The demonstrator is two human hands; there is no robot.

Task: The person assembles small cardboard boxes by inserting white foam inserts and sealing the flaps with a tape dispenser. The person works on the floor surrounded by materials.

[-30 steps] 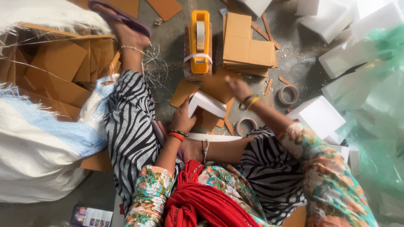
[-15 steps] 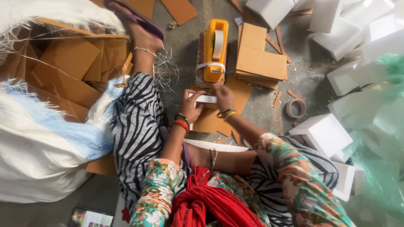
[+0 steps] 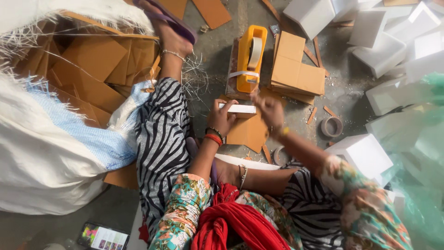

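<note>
I sit on the floor with my legs in zebra-striped trousers. My left hand (image 3: 221,118) grips the left end of a small white box (image 3: 238,109) held just in front of a yellow tape dispenser (image 3: 249,58). My right hand (image 3: 269,111) is at the box's right end, fingers reaching toward the dispenser's front; it is blurred. Brown cardboard pieces (image 3: 249,132) lie under the box.
A stack of brown cardboard squares (image 3: 296,69) sits right of the dispenser. White boxes (image 3: 360,155) crowd the right side. Two tape rolls (image 3: 331,126) lie on the floor. A white sack (image 3: 51,153) full of cardboard is at left. A phone (image 3: 101,236) lies at bottom left.
Both hands have moved forward from my lap to the tape dispenser, carrying the white box. My right hand, earlier stretched out to the right, now meets the box.
</note>
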